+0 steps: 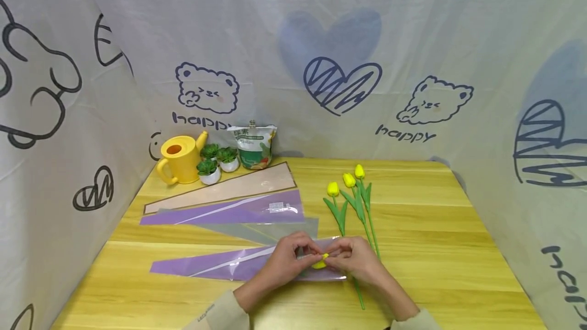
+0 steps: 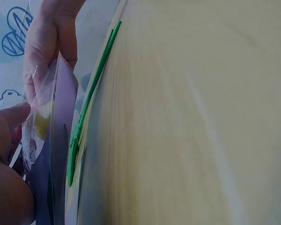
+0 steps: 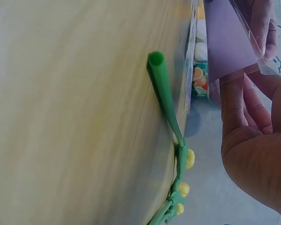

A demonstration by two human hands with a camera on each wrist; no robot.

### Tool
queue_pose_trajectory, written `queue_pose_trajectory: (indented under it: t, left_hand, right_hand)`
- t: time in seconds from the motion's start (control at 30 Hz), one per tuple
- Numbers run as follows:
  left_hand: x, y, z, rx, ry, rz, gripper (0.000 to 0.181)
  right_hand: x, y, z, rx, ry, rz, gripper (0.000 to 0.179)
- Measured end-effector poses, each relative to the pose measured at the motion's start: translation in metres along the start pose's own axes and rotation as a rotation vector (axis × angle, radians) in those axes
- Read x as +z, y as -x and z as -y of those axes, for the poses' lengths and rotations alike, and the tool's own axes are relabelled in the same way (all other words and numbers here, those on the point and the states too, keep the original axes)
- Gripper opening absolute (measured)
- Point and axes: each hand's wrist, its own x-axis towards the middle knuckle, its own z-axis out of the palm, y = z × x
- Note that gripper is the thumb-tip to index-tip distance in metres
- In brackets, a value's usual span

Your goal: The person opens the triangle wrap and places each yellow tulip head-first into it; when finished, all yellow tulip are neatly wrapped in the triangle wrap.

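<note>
Two grips: left hand and right hand clamp fingers on the glossy, tapered film sleeve; I see the yellow bloom only partly.

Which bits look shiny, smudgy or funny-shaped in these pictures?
Head view: white glare on the nearest purple wrapper; left wrist view: a soft, pale streak down the tabletop; right wrist view: smudgy wood grain, and a green stem looks extra fat up close.

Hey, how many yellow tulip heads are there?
4: near head, middle head and far head on the table; partly covered head between the left hand and right hand. More may be hidden.
</note>
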Motion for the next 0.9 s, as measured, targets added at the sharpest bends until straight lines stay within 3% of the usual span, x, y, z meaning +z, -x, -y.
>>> queue_pose_trajectory:
  t: [0.3,0.53,0.77,0.9]
  left_hand:
    - [-0.003,0.000,0.003,-0.037,-0.045,0.027,0.006]
    - [-0.006,0.002,0.006,-0.009,-0.121,0.070,0.007]
    - [-0.008,0.005,0.008,-0.010,-0.176,0.118,0.010]
    - [-0.009,0.006,0.006,-0.022,-0.170,0.143,0.015]
  right_hand:
    - [0.000,0.000,0.000,0.014,0.009,0.043,0.024]
    - [-0.006,0.005,-0.003,0.019,0.039,0.068,0.027]
    - [-0.016,0.011,-0.008,0.031,0.110,-0.030,0.027]
    - [-0.019,0.013,-0.007,0.084,0.072,-0.080,0.029]
